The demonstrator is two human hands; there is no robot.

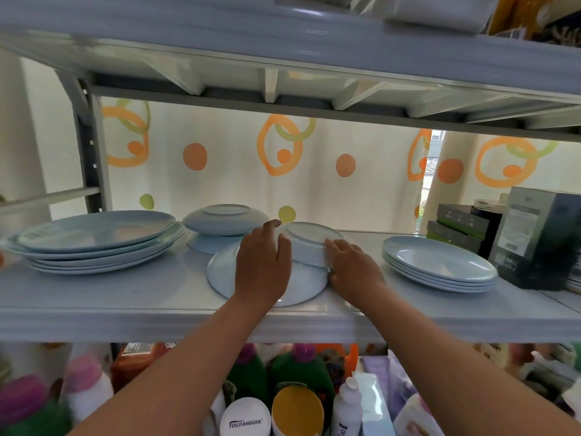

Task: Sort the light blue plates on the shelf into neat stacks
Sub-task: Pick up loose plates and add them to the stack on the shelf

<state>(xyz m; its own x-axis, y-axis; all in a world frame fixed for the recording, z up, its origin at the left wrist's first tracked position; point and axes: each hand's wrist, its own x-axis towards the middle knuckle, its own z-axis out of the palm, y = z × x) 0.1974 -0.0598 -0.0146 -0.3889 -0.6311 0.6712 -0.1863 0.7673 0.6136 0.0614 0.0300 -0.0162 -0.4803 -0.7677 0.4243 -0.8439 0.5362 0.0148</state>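
Light blue plates fill the grey shelf [132, 297]. A stack of large plates [94, 240] sits at the left, and a stack of oval plates [440, 265] at the right. Behind the middle, upturned plates [224, 220] rest on a blue bowl. In the centre lies an upside-down plate [308, 284] with a smaller upturned dish [311, 243] tilted on top. My left hand [262, 262] lies flat on the big plate, its thumb at the dish's left rim. My right hand [352, 265] grips the dish's right edge.
Dark boxes [531, 237] stand at the far right of the shelf. A patterned curtain [283, 152] hangs behind. The upper shelf [283, 42] hangs low overhead. Bottles and jars [295, 404] crowd the level below.
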